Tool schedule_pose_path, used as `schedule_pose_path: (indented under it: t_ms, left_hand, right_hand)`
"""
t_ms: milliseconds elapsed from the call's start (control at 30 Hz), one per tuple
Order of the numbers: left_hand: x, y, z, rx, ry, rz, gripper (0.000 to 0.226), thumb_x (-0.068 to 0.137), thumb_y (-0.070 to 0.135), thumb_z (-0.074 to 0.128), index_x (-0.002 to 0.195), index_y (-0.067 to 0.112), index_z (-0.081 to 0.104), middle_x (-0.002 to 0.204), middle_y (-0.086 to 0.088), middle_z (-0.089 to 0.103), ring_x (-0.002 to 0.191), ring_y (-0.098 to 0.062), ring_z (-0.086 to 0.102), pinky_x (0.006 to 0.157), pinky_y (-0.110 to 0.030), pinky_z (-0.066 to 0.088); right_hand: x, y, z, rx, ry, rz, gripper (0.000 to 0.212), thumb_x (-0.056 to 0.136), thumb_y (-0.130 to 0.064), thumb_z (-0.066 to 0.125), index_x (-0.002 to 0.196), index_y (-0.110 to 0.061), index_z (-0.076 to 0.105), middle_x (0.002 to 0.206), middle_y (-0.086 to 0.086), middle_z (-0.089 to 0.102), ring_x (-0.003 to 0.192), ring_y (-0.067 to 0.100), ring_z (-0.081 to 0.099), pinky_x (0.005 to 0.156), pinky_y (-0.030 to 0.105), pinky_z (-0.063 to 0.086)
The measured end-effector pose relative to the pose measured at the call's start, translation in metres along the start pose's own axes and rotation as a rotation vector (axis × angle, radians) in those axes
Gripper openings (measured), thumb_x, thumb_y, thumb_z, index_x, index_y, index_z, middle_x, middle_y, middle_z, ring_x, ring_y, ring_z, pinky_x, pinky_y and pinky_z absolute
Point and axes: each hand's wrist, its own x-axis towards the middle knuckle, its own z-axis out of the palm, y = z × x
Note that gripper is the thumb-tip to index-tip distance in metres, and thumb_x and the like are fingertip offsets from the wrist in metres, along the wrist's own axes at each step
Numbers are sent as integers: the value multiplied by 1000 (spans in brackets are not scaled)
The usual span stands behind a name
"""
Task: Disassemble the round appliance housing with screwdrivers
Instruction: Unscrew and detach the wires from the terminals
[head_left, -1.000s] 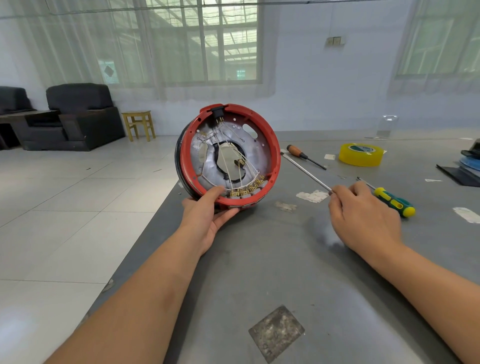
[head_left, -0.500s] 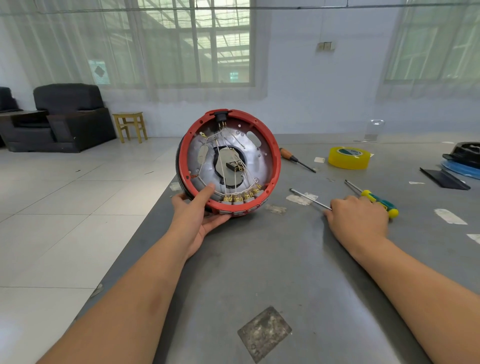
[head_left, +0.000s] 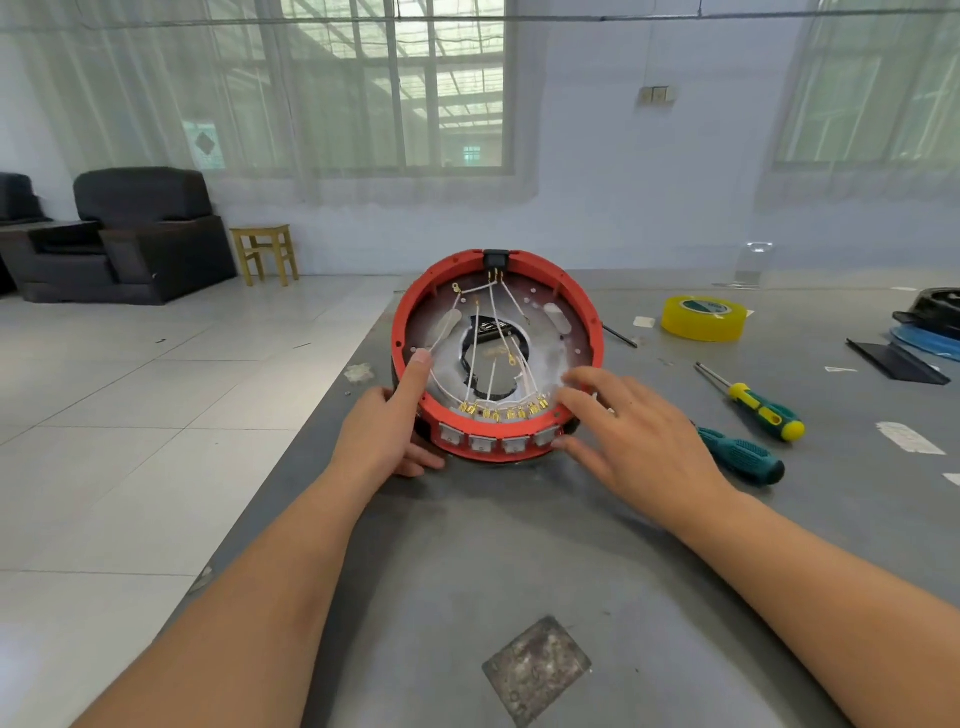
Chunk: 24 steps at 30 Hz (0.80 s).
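The round red housing (head_left: 582, 312) lies tilted toward me on the grey table, its open side showing a silver plate, white wires and brass terminals. My left hand (head_left: 384, 431) grips its left rim, index finger laid over the edge and thumb underneath. My right hand (head_left: 639, 436) reaches to the right rim with straight spread fingers touching it and holds nothing. A dark green screwdriver (head_left: 740, 457) lies just right of that hand. A green and yellow screwdriver (head_left: 761, 410) lies beyond it.
A yellow tape roll (head_left: 704, 317) stands at the back right, with black and blue parts (head_left: 930, 322) at the far right edge. A dark tool tip (head_left: 621, 336) pokes out behind the housing. The table's left edge (head_left: 332, 400) runs beside my left arm; paper scraps lie about.
My right hand has let go of the long screwdriver, which now lies on the table, and moved left to the housing's rim. The housing has tipped down flatter, and my view moved closer.
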Motion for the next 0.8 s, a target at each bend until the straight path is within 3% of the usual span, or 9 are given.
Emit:
schedule_pose_path:
  t_ms: [100,167,233,300,467,567,667,733,800]
  left_hand:
    - [3,1,-3,150,98,89,119,62,107,25,107,8,71,88,-7,78,80,-24,76,76,-42,59]
    - [7,0,-3,154,142,104,120,64,105,24,104,4,75,93,-7,76,89,-22,69,79,-36,51]
    - [10,-1,-2,116,140,87,100,77,96,32,97,9,77,92,-4,75,92,-20,68,78,-35,46]
    - [12,-3,-2,110,120,83,76,94,81,40,89,14,77,93,-6,76,98,-26,70,91,-41,49]
    - [13,-10,-8,40,86,10,68,96,76,48,87,16,79,98,-10,79,104,-30,71,111,-47,47]
    - [12,-9,-9,15,33,-4,70,89,79,52,98,15,80,105,-10,80,109,-31,71,114,-47,46]
    - [10,-7,-12,5,-98,-42,89,69,86,52,119,18,78,127,-11,75,122,-31,67,119,-48,41]
    - [9,-7,-13,22,-170,-47,107,61,92,54,142,22,66,159,-10,52,144,-29,52,126,-48,31]
    - [8,-8,-10,59,-221,-4,97,75,87,58,153,30,52,175,-1,20,160,-21,24,131,-47,16]
  right_hand:
    - [-3,-1,-1,70,49,-53,39,96,-47,64,119,-16,64,119,5,60,90,28,63,72,40,57]
    - [-5,-5,-3,108,51,-60,40,98,-52,59,117,-17,64,113,3,60,90,25,61,73,35,55]
    - [-6,-12,-5,118,76,-65,41,98,-56,57,115,-19,64,108,0,60,88,21,58,74,30,49]
    - [-7,-21,-6,131,103,-65,41,97,-58,59,113,-20,64,104,-1,60,87,20,57,73,29,47]
    - [-10,-42,-12,174,114,-20,42,94,-60,60,110,-22,66,98,-4,62,85,19,62,68,29,50]
    - [-10,-51,-16,174,103,17,44,93,-64,57,109,-24,68,97,-7,65,87,16,64,65,26,48]
    - [-10,-56,-18,190,78,50,47,93,-67,52,108,-26,69,97,-9,66,87,15,67,62,28,52]
    - [-9,-59,-20,177,62,66,48,93,-69,49,107,-28,69,95,-10,66,84,13,67,59,29,51]
    - [-8,-60,-21,156,49,63,50,94,-71,46,107,-28,69,93,-11,66,80,13,67,54,29,50]
